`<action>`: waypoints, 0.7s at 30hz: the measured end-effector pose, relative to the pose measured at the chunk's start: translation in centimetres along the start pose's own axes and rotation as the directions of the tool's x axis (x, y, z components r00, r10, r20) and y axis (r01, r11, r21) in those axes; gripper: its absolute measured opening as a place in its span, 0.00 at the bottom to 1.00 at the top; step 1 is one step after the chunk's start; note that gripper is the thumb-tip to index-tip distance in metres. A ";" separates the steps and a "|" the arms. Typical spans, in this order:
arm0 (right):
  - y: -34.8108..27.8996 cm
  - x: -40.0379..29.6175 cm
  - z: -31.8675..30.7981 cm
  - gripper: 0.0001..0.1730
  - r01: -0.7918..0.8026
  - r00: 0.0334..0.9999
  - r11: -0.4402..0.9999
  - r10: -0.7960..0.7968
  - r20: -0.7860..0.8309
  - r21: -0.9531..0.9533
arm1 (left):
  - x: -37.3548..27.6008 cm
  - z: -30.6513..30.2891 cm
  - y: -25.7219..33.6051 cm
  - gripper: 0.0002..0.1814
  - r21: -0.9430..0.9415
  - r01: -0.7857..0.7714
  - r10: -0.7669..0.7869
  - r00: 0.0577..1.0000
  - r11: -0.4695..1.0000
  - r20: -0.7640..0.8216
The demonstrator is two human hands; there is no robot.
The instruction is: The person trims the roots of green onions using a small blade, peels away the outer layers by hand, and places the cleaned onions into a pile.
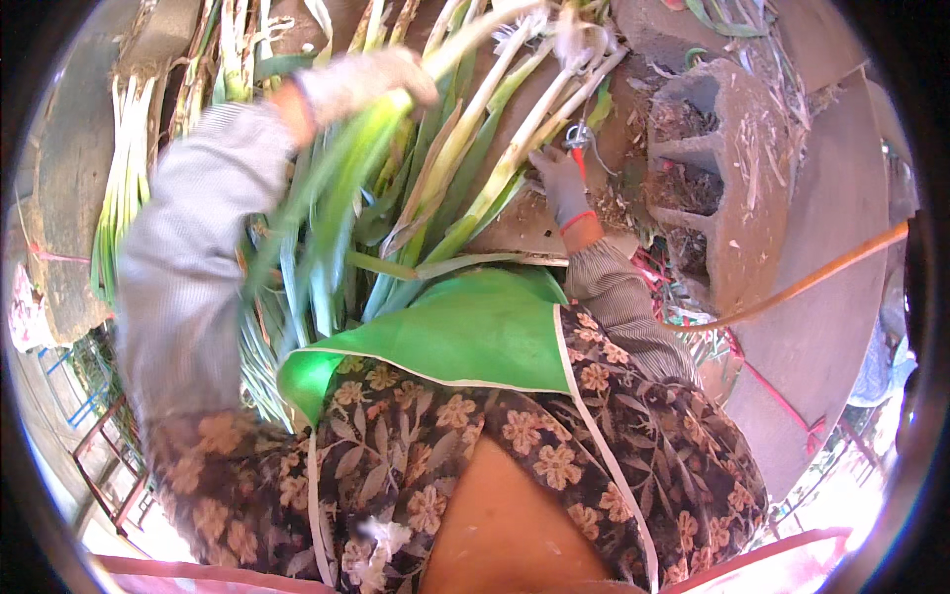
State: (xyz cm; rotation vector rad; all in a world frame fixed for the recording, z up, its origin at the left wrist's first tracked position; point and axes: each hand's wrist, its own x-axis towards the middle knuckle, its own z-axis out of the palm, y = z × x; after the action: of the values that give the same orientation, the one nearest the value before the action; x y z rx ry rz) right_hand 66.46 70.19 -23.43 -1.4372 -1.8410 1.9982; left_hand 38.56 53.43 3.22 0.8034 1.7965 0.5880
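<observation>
My left hand [371, 85], in a pale glove and blurred by motion, grips a leek-like green onion [364, 137]. Its pale stem points up to the right and its green leaves hang down toward my apron. Lower right of it, my gloved right hand [562, 184] is closed around a small tool with a metal ring and red part [577, 145]; the grip is partly hidden. Between the hands lie several long onions [475, 141], with roots and white ends at the top and some dry brown leaves. A green apron [445, 319] covers my lap.
A hollow concrete block [749, 178] with plant scraps stands at the right. An orange hose [801, 286] crosses from the right edge toward my right forearm. Cleaned-looking onions [126, 171] lie in a bunch on a board at the left. Red string [772, 393] trails at lower right.
</observation>
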 end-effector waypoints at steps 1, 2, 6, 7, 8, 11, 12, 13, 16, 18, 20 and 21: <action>-0.3 -0.3 1.0 0.32 0.037 0.999 0.999 -0.037 -0.006 -0.003 | 2.9 0.5 -4.5 0.14 0.386 -0.651 0.625 0.752 0.653 0.211; -0.5 -0.7 1.6 0.33 0.069 0.997 0.998 -0.069 -0.031 -0.010 | 4.5 2.8 -5.2 0.13 0.350 -0.561 0.509 0.828 0.750 0.237; -7.1 -6.5 4.1 0.30 0.049 0.995 0.979 -0.032 -0.089 0.199 | 10.1 10.0 -7.6 0.29 -0.384 0.001 0.068 0.984 0.923 0.163; -6.5 -6.0 4.2 0.29 0.070 0.994 0.970 -0.048 -0.098 0.235 | 10.3 10.7 -6.9 0.32 -0.315 0.012 0.036 0.989 0.949 0.144; -5.0 -5.0 4.6 0.28 0.092 0.992 0.959 -0.066 -0.104 0.268 | 10.2 12.4 -7.2 0.32 -0.291 -0.107 0.131 0.989 0.951 0.065; -6.8 -5.3 4.0 0.25 -0.016 1.000 0.949 0.016 0.003 0.313 | 8.5 12.5 -6.0 0.35 -0.473 0.000 0.061 0.992 0.881 0.113; -7.6 -5.4 3.7 0.25 -0.089 0.996 0.935 0.080 0.041 0.344 | 8.1 11.6 -5.1 0.35 -0.500 0.033 0.050 0.987 0.865 0.153; -8.1 -5.3 3.5 0.25 -0.162 0.986 0.915 0.141 0.084 0.370 | 7.8 11.0 -4.7 0.36 -0.526 0.068 0.040 0.981 0.848 0.191; -6.4 -3.6 4.1 0.25 0.005 0.996 0.936 -0.036 0.081 0.353 | 8.9 11.4 -6.5 0.37 -0.539 0.002 0.094 0.984 0.842 0.150; -7.3 -4.4 4.1 0.25 -0.041 0.980 0.913 -0.042 0.193 0.405 | 8.1 10.8 -6.6 0.39 -0.565 -0.038 0.128 0.984 0.824 0.121; -8.6 -5.4 4.7 0.25 -0.144 0.942 0.846 -0.043 0.334 0.514 | 5.8 9.5 -4.6 0.43 -0.566 -0.070 0.144 0.986 0.821 0.086; -9.0 -5.9 5.2 0.25 -0.151 0.931 0.835 -0.060 0.361 0.529 | 4.4 8.8 -3.6 0.44 -0.557 -0.097 0.156 0.986 0.825 0.060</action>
State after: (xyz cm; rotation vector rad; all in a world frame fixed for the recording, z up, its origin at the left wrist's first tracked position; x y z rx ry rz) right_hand 61.76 65.22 -13.64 -0.9935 -1.1390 2.6641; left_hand 44.87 54.62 -5.05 0.5353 1.3710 1.0765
